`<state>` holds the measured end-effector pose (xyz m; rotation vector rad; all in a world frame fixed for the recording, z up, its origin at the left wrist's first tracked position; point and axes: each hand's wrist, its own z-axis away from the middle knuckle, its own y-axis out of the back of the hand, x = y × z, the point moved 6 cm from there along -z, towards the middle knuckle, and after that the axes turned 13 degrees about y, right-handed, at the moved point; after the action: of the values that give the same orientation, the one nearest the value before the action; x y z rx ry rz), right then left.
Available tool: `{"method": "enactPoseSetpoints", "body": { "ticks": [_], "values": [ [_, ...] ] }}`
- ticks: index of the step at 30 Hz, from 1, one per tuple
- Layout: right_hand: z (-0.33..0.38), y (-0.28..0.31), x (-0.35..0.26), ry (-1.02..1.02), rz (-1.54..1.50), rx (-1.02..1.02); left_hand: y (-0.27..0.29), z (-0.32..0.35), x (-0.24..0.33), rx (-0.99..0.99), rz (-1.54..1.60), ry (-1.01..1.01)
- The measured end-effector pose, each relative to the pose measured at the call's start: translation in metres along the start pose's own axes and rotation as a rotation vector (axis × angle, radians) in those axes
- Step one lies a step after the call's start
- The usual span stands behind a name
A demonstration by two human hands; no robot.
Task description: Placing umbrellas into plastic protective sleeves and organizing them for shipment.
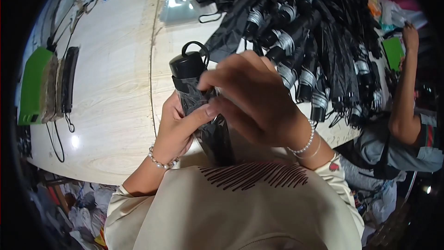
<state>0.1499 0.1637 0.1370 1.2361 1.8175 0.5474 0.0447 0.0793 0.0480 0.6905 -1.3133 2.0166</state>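
A folded black umbrella stands tilted before my chest, its capped handle and cord loop uppermost. My left hand is wrapped round its upper body, with the thumb pressed across the dark fabric. Close against the right side of the umbrella, my right hand has its fingers bent toward the fabric just under the handle. Motion smears those fingers, so whether they pinch the cloth cannot be made out. The umbrella's lower end runs down toward my shirt.
Many black umbrellas with silvery shafts heap up on the table at right. Clear plastic sleeves lie at the back. Stacked umbrellas sit beside a green box at left. Another person's arm is at far right.
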Motion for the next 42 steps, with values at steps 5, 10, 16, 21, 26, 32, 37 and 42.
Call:
{"method": "enactPoseSetpoints", "body": {
  "ticks": [5, 10, 16, 21, 26, 32, 37, 42],
  "values": [
    [-0.004, 0.003, -0.004, 0.001, 0.22, -0.107, -0.005, -0.006, 0.0, 0.002, -0.186, -0.054],
    [-0.003, 0.015, -0.002, 0.01, 0.379, -0.244, -0.018, -0.008, 0.003, 0.043, -0.37, -0.095],
    [0.0, 0.015, 0.009, -0.028, 0.061, -0.213, -0.022, -0.004, 0.002, 0.102, -0.501, -0.121],
    [-0.003, 0.003, 0.022, -0.12, -0.31, -0.056, -0.018, -0.005, 0.004, 0.153, -0.53, -0.168],
    [-0.017, 0.011, 0.0, -0.031, 0.154, -0.178, -0.02, -0.003, 0.003, 0.2, -0.625, -0.157],
    [-0.005, 0.011, 0.016, -0.127, -0.039, -0.083, -0.021, -0.009, -0.001, -0.057, -0.136, 0.067],
    [-0.012, 0.01, -0.002, -0.045, 0.352, -0.128, -0.007, -0.012, 0.002, 0.215, -0.667, -0.152],
    [-0.007, 0.011, 0.005, -0.094, 0.343, -0.066, -0.015, -0.013, 0.001, 0.045, -0.51, -0.276]
  ]
}}
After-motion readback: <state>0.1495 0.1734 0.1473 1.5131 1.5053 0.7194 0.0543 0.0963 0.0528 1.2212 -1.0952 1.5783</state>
